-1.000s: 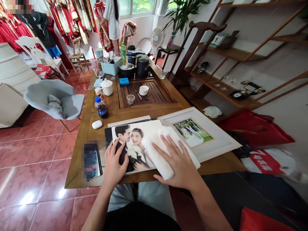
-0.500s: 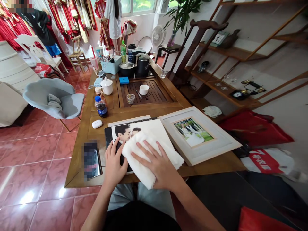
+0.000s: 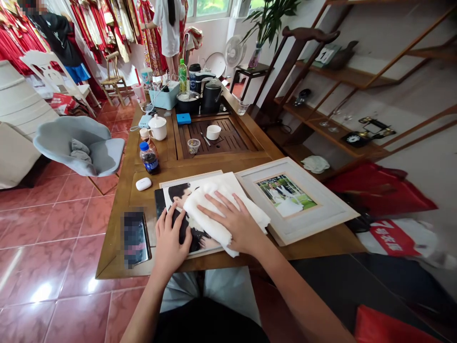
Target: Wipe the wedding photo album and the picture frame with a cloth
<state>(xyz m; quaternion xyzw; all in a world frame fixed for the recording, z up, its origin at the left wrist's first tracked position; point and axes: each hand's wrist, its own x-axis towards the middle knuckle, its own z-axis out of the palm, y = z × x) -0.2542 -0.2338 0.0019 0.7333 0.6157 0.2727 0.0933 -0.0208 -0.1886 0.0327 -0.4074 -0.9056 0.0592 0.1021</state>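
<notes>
A large photo print (image 3: 194,234) of a couple lies on the wooden table in front of me. My left hand (image 3: 172,238) rests on its left part, fingers spread. Over the upper and right part of the print is a white cloth (image 3: 210,216), bunched at its lower edge. My right hand (image 3: 233,221) presses flat on this cloth with outstretched fingers, and the cloth hides part of the pictured faces. To the right, a white picture frame (image 3: 321,216) with a wedding photo (image 3: 283,194) in it lies beside the print.
Left of the print lie a phone (image 3: 136,238) and a white earbud case (image 3: 144,184). Farther back stand a blue-capped bottle (image 3: 149,159), a lidded white cup (image 3: 157,127) and a tea tray (image 3: 232,138). A grey chair (image 3: 82,147) is at the left; two people stand at the back.
My right hand has slid the cloth slightly up and away from me, uncovering more of the print's lower part. My left hand stays nearly in place.
</notes>
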